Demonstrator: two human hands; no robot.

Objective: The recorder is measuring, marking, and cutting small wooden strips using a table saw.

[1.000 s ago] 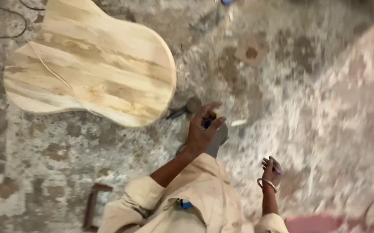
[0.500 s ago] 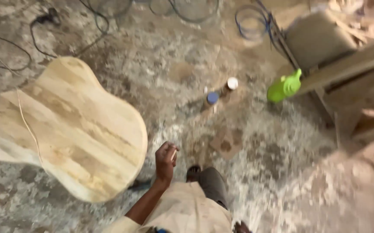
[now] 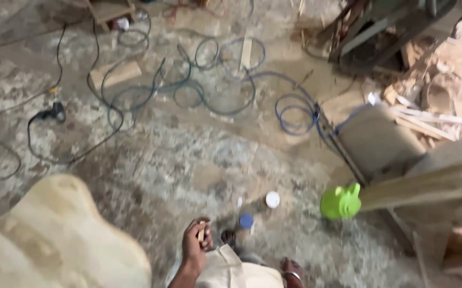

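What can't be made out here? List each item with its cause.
Head view:
- Right hand: cut off by the bottom edge; its grip cannot be told.
- Small object in the left hand: too small and blurred to identify.
- Pale wooden board: cut by the left and bottom edges, smeared by motion blur.
- Blue-capped container: body blurred, partly behind the person's clothing.

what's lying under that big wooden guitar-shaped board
The guitar-shaped board lies over the dusty concrete floor. Whatever is beneath it is covered. The left hand beside it holds a small pale piece.
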